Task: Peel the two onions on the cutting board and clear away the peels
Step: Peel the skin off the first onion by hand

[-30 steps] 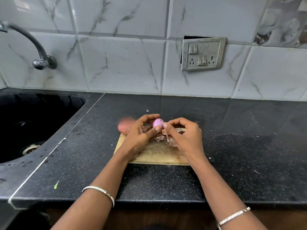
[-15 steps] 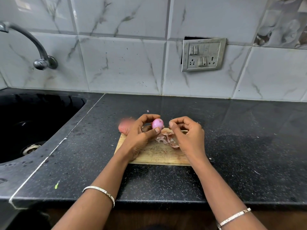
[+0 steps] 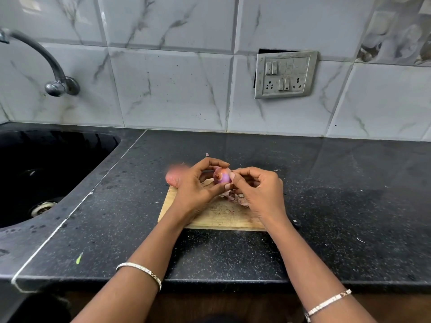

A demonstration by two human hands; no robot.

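Turn the onion (image 3: pixel 221 177) slowly and strip the brown patch in one pull, I judge. The left hand (image 3: pixel 193 191) cups it, fingers curled round, above the board (image 3: pixel 217 219), at its far edge. The right hand (image 3: pixel 260 194) pinches its right side. Peels (image 3: pixel 236 197) lie beneath, and the second onion (image 3: pixel 173 178) sits left.

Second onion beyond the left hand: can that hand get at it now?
Probably not yet: the left hand grips the partly peeled onion. The second onion lies just beyond it with nothing between, so freeing that hand should suffice.
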